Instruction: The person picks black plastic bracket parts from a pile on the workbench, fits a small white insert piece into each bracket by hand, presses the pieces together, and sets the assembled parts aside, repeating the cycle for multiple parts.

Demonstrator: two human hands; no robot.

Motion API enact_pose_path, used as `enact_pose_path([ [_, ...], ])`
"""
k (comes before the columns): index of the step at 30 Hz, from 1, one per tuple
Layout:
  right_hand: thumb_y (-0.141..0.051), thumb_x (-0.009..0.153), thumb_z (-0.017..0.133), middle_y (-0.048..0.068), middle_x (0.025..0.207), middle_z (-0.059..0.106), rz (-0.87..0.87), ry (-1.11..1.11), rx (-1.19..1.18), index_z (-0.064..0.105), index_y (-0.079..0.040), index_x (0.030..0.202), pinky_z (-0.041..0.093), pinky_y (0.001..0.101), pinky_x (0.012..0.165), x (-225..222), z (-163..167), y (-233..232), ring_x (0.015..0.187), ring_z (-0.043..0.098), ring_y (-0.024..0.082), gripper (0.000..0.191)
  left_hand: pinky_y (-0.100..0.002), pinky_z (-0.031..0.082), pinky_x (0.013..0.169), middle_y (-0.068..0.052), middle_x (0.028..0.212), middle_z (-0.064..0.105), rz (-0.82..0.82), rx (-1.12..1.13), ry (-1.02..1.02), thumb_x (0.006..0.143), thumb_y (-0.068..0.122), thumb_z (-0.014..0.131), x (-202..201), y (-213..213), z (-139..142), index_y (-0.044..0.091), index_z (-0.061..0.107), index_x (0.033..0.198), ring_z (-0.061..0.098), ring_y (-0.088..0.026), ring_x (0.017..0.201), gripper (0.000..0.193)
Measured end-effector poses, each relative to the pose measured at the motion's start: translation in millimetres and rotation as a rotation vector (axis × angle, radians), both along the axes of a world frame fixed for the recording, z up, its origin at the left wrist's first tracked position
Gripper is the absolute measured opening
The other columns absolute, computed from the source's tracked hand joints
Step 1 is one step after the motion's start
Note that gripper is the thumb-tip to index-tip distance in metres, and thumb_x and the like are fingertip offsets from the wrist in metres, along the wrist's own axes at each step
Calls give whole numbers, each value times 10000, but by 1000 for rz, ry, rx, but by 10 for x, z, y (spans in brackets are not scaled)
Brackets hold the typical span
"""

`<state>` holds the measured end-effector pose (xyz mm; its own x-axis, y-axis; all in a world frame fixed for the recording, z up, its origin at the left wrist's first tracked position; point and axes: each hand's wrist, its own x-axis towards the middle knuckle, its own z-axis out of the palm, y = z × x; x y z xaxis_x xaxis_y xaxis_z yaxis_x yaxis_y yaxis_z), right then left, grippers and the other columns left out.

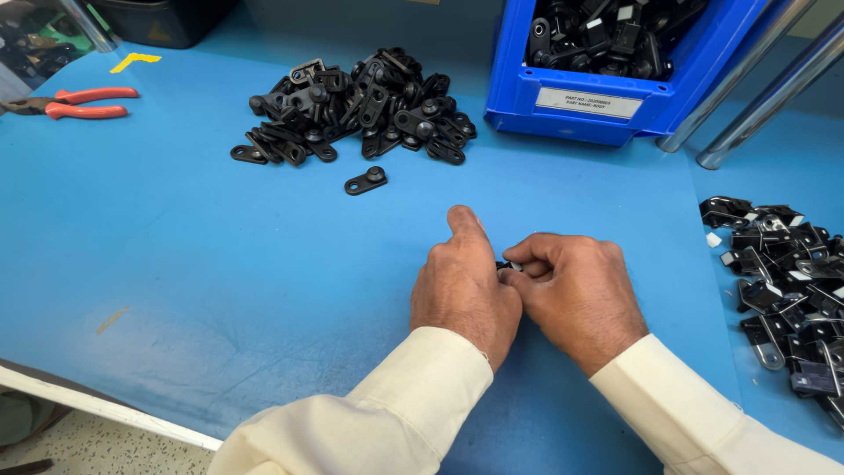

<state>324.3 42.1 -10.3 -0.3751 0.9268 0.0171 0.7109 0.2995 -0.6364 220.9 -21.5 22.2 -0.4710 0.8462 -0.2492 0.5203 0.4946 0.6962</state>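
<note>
Left hand: curled, knuckles up, index finger stretched far.
Right hand: pressed against the left, fingers pinched together.
Sleeves: cream, at near edge.

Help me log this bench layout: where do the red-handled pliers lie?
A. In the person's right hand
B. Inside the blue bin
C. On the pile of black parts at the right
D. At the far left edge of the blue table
D: the red-handled pliers lie on the blue table at its far left edge, well apart from both hands and the blue bin.
</note>
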Motion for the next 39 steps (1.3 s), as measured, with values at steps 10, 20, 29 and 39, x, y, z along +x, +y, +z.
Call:
enact_pose_path([
  [10, -186, 769, 836, 92, 817, 811, 144, -63, -14, 809, -106, 1031, 627, 321, 717, 12, 132, 79, 732, 792, 179, 275, -371, 626, 726, -107, 900, 674, 328, 87, -310, 853, -32, 638, -34, 11, -194, 64, 475, 1120, 738, -224, 798, 327],
  [20, -153, 763, 850, 110, 790, 799, 60, -13, -66, 806, -49, 965, 620, 321, 668, -41, 77, 112, 682, 768, 179, 231, -462, 585, 761, -193, 897, 716, 4, 101, 7, 880, -17, 653, 6, -101, -171, 60, 461, 1131, 723, -359, 885, 325],
  [29, -15, 784, 797, 140, 791, 767, -281, 624, -432, 750, 72, 922, 618, 283, 590, -61, -146, -75, 628, 708, 165, 170, -439, 601, 771, -196, 929, 705, -28, 119, 24, 838, -71, 648, 20, -168, -307, 14, 464, 1178, 731, -351, 903, 396],
  [39, -80, 803, 750, 31, 876, 747, -90, 638, -445, 699, -43, 1116, 601, 252, 639, 83, -90, -93, 768, 715, 108, 320, -296, 602, 667, -85, 884, 752, 206, 100, -408, 886, 41, 698, -78, -91, -346, 140, 602, 1217, 717, -145, 728, 359],
])
